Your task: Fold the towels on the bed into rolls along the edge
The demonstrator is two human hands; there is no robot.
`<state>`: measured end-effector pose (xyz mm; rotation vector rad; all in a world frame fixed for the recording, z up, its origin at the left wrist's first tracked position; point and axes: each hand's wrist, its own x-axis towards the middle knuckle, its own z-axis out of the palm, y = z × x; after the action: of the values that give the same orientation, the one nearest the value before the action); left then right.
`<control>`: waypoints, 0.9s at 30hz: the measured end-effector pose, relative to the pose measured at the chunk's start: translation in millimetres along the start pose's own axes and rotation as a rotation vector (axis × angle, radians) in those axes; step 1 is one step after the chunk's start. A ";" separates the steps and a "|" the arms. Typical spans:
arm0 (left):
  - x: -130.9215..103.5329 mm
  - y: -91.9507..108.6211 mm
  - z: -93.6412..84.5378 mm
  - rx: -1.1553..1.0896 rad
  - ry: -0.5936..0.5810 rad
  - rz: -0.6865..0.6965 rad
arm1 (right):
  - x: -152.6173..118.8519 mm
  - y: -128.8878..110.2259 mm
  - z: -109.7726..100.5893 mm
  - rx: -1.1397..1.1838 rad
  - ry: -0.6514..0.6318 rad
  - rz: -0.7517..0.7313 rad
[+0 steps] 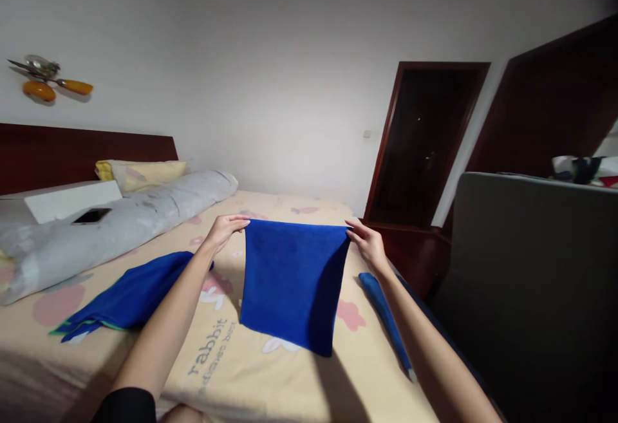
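Observation:
A blue cloth (294, 281) hangs spread out, almost square, above the patterned bed sheet. My left hand (226, 230) pinches its upper left corner between thumb and fingers. At the upper right corner, my right hand (365, 240) grips the cloth the same way. The top edge is stretched nearly straight between both hands, and shadow darkens the lower right part. Another blue cloth (140, 291) with green edging lies crumpled on the bed, partly behind my left forearm. A folded or rolled blue cloth (383, 313) lies to the right, partly covered by my right forearm.
The bed sheet (261, 384) is pale yellow with rabbit prints. On the left, a long grey bolster (159, 210) bears a phone (91, 216), near a white box (72, 199) and a yellow pillow (149, 174). A dark panel (526, 281) stands at the right.

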<state>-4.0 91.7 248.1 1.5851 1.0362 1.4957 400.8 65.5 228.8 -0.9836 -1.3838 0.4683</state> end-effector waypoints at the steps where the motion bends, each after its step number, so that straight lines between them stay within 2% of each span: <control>1: -1.1 1.3 -0.3 0.012 0.002 0.006 | 2.3 0.0 0.7 -0.037 0.002 -0.015; 9: -2.2 9.6 0.0 0.109 0.042 0.027 | 15.1 -0.7 10.9 -0.241 -0.027 -0.079; 19: -0.1 6.1 -6.7 0.105 0.050 0.031 | 24.4 8.4 10.8 -0.191 -0.130 0.004; 23: 4.6 -0.7 -7.6 0.132 0.064 0.058 | 24.3 2.8 7.2 -0.283 -0.183 -0.053; 27: 9.4 -2.3 -9.6 0.223 0.072 0.097 | 27.0 -2.5 3.7 -0.474 -0.194 -0.147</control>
<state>-13.6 100.9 250.7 1.7687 1.2173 1.5556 401.5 86.5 246.5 -1.2276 -1.7763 0.1251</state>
